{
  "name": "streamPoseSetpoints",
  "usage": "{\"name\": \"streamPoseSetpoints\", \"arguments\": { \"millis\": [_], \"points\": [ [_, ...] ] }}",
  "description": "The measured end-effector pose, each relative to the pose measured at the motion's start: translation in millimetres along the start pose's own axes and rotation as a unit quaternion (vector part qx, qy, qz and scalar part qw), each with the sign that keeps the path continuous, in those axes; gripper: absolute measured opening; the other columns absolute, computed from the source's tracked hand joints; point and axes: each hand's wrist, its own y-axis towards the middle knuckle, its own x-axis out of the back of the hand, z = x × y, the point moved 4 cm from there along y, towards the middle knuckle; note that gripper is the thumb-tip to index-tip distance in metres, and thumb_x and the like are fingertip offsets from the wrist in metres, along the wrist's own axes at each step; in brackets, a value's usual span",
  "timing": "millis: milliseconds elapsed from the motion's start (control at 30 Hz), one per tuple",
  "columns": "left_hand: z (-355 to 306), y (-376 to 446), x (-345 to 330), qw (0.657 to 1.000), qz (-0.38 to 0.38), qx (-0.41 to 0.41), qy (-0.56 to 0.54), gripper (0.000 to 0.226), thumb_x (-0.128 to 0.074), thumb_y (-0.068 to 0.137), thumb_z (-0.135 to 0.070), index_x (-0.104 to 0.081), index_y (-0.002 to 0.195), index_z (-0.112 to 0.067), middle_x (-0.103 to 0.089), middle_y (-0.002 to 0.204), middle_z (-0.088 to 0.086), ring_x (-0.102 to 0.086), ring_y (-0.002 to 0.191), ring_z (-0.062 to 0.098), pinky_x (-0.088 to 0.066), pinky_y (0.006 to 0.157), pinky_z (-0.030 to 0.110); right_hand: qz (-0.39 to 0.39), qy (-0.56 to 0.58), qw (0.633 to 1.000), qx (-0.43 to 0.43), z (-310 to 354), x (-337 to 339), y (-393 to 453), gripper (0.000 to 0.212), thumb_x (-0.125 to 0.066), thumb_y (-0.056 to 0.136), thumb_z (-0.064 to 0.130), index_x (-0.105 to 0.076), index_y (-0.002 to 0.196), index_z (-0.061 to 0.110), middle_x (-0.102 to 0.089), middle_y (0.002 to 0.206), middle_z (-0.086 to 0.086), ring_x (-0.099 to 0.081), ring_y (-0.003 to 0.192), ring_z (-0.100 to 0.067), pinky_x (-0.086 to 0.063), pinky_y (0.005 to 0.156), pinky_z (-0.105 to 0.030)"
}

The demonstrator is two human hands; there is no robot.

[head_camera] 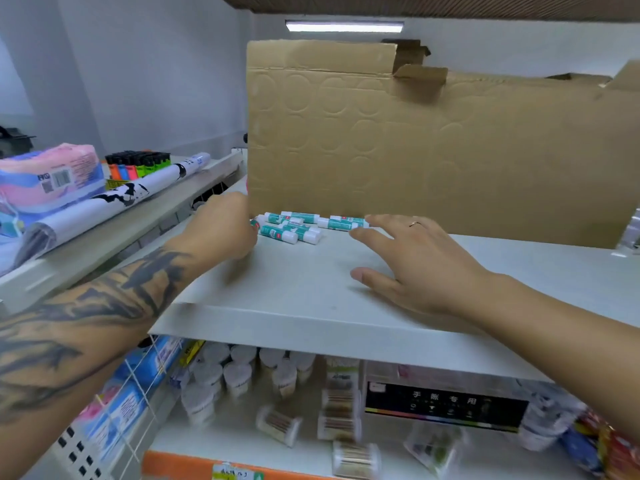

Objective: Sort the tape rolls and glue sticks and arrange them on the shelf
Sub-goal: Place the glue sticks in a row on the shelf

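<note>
Your left hand (221, 225) curls at the lower left corner of the cardboard box (398, 143), though I cannot tell if it grips it. A small loose heap of glue sticks (298, 227) lies on the shelf (294, 292) against the box, unsorted. Your right hand (412, 261) hovers spread, fingertips touching one stick. No tape rolls show; arranging looks barely begun.

The cardboard box (433, 143) runs off the frame's right side and hides the far ends of the glue sticks (294, 226) under its bottom edge. Left of that box, the left hand (221, 223) fingertips tuck behind its corner, so its grip is unreadable. Below, the lower-shelf jars (239, 375) are blurry, labels unreadable.
</note>
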Motion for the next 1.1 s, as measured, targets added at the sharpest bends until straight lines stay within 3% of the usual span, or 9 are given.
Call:
{"name": "streamPoseSetpoints", "arguments": {
  "millis": [133, 267, 400, 500, 633, 800, 900, 1000, 1100],
  "points": [
    [-57.8, -32.4, 27.6, 0.994, 0.0, -0.042, -0.102, 0.022, -0.065, 0.097, -0.032, -0.077, 0.113, -0.023, -0.076, 0.095, 0.003, -0.066, 0.088, 0.028, -0.049, 0.07, 0.031, -0.034, -0.003, 0.999, -0.002, -15.9, 14.6, -27.2, 0.074, -0.013, 0.092, 0.073, -0.029, 0.154, 0.035, -0.029, 0.164, -0.002, -0.031, 0.148, -0.023, -0.024, 0.119, -0.043],
    [-137.1, -73.2, 40.5, 0.967, 0.018, -0.074, -0.244, 0.017, -0.07, 0.094, -0.041, -0.08, 0.097, -0.028, -0.075, 0.076, -0.001, -0.057, 0.057, 0.018, -0.042, 0.054, 0.025, -0.07, 0.033, 0.997, -0.02, -47.8, 34.3, -66.2, 0.062, -0.031, 0.1, 0.065, -0.033, 0.153, 0.033, -0.037, 0.16, 0.001, -0.035, 0.146, -0.022, -0.032, 0.115, -0.043],
    [-228.5, -110.3, 34.6, 0.891, 0.086, -0.074, -0.44, 0.007, -0.077, 0.091, -0.026, -0.081, 0.096, -0.024, -0.076, 0.077, 0.002, -0.061, 0.059, 0.011, -0.055, 0.065, 0.033, -0.126, 0.217, 0.963, -0.099, -100.3, 47.3, -118.8, 0.054, -0.044, 0.1, 0.059, -0.046, 0.144, 0.029, -0.06, 0.138, 0.005, -0.055, 0.127, -0.016, -0.046, 0.102, -0.042],
    [-299.9, -139.0, 27.4, 0.834, 0.122, -0.082, -0.532, 0.009, -0.079, 0.089, -0.019, -0.08, 0.098, -0.018, -0.076, 0.08, 0.001, -0.061, 0.061, 0.013, -0.056, 0.068, 0.034, -0.186, 0.339, 0.911, -0.141, -139.4, 56.4, -162.7, 0.024, -0.054, 0.1, 0.05, -0.06, 0.117, 0.034, -0.07, 0.105, 0.016, -0.065, 0.101, -0.003, -0.052, 0.088, -0.032],
    [-386.8, -171.4, 15.0, 0.772, 0.164, -0.081, -0.609, 0.012, -0.081, 0.086, -0.013, -0.077, 0.097, -0.013, -0.076, 0.084, 0.002, -0.064, 0.066, 0.021, -0.056, 0.068, 0.033, -0.266, 0.365, 0.873, -0.184, -194.7, 68.0, -224.7, 0.016, -0.062, 0.097, 0.039, -0.07, 0.103, 0.026, -0.074, 0.093, 0.011, -0.069, 0.091, -0.006, -0.056, 0.086, -0.038],
    [-491.5, -214.1, -3.3, 0.721, 0.229, -0.119, -0.643, 0.016, -0.082, 0.084, -0.011, -0.073, 0.098, -0.01, -0.075, 0.084, 0.005, -0.069, 0.064, 0.019, -0.057, 0.07, 0.035, -0.296, 0.359, 0.85, -0.246, -259.6, 75.1, -317.9, 0.008, -0.073, 0.091, 0.033, -0.073, 0.093, 0.025, -0.07, 0.072, 0.009, -0.062, 0.066, 0.0, -0.047, 0.066, -0.023],
    [-548.8, -234.4, -12.2, 0.723, 0.253, -0.173, -0.62, 0.021, -0.08, 0.087, -0.015, -0.074, 0.106, -0.01, -0.078, 0.094, 0.011, -0.075, 0.079, 0.023, -0.055, 0.077, 0.039, -0.31, 0.342, 0.841, -0.282, -298.6, 79.1, -373.8, 0.013, -0.073, 0.087, 0.04, -0.074, 0.095, 0.029, -0.072, 0.072, 0.001, -0.066, 0.067, -0.012, -0.052, 0.067, -0.035],
    [-603.6, -249.6, -19.4, 0.79, 0.212, -0.295, -0.495, 0.031, -0.078, 0.089, -0.033, -0.073, 0.118, -0.023, -0.078, 0.106, -0.001, -0.073, 0.097, 0.014, -0.056, 0.09, 0.036, -0.32, 0.321, 0.835, -0.312, -333.6, 83.8, -430.0, 0.011, -0.072, 0.091, 0.035, -0.075, 0.1, 0.029, -0.072, 0.074, -0.002, -0.067, 0.073, -0.02, -0.054, 0.071, -0.038],
    [-655.7, -266.6, -25.2, 0.845, 0.115, -0.435, -0.29, 0.053, -0.069, 0.091, -0.052, -0.058, 0.14, -0.035, -0.061, 0.14, -0.013, -0.056, 0.126, 0.007, -0.046, 0.103, 0.029, -0.316, 0.297, 0.832, -0.345, -364.2, 85.9, -481.4, 0.012, -0.07, 0.095, 0.029, -0.073, 0.106, 0.025, -0.073, 0.076, -0.003, -0.069, 0.075, -0.015, -0.054, 0.071, -0.032]
  ]
}}
